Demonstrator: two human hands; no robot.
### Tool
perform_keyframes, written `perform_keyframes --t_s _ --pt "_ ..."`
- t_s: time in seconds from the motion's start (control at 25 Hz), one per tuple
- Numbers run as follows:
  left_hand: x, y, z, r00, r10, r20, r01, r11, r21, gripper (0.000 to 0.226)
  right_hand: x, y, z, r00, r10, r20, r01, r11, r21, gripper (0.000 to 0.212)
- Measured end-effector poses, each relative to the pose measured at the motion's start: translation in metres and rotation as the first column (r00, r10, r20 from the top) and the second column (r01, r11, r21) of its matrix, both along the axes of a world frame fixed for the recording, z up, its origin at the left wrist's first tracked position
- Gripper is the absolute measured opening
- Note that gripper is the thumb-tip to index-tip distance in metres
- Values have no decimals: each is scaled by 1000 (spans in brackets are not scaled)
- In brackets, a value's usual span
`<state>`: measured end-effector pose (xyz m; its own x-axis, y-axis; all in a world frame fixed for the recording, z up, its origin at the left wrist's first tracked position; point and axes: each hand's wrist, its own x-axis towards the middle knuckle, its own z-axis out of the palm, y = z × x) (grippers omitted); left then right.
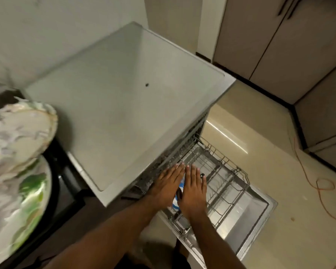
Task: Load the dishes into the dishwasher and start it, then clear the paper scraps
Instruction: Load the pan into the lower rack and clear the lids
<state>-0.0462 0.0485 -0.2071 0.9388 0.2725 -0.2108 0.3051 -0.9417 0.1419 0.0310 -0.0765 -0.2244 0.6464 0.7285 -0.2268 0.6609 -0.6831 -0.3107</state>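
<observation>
The dishwasher (124, 105) has a flat grey top, and its door (248, 216) lies folded down over the floor. A wire rack (227, 183) is pulled out above the door. My left hand (167, 185) and my right hand (193, 189) lie side by side over the rack's near end, fingers straight and flat. Between and under the two hands shows a white dish with blue marks (179, 193); most of it is hidden. Blurred patterned plates (21, 136) sit stacked at the left edge of the view.
An orange cable (318, 183) loops across the beige floor to the right of the open door. Grey cabinets (279, 45) line the wall at the upper right. A dark counter (62, 171) lies between the plates and the dishwasher.
</observation>
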Motion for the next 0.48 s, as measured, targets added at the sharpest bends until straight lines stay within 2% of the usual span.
perform_keyframes --t_s 0.12,0.2,0.32,0.48 --pt "7 13 79 996 -79 33 76 993 90 88 7 15 82 999 12 46 -17 994 104 86" --pt "9 26 121 990 -132 54 127 988 84 88 13 25 119 996 46 78 -58 986 156 85" --pt "-4 30 170 991 -50 127 48 999 22 92 20 34 153 991 99 89 -119 955 271 85" --pt "-39 47 216 982 85 168 -87 996 1 91 6 71 189 957 245 153 -281 911 301 77"
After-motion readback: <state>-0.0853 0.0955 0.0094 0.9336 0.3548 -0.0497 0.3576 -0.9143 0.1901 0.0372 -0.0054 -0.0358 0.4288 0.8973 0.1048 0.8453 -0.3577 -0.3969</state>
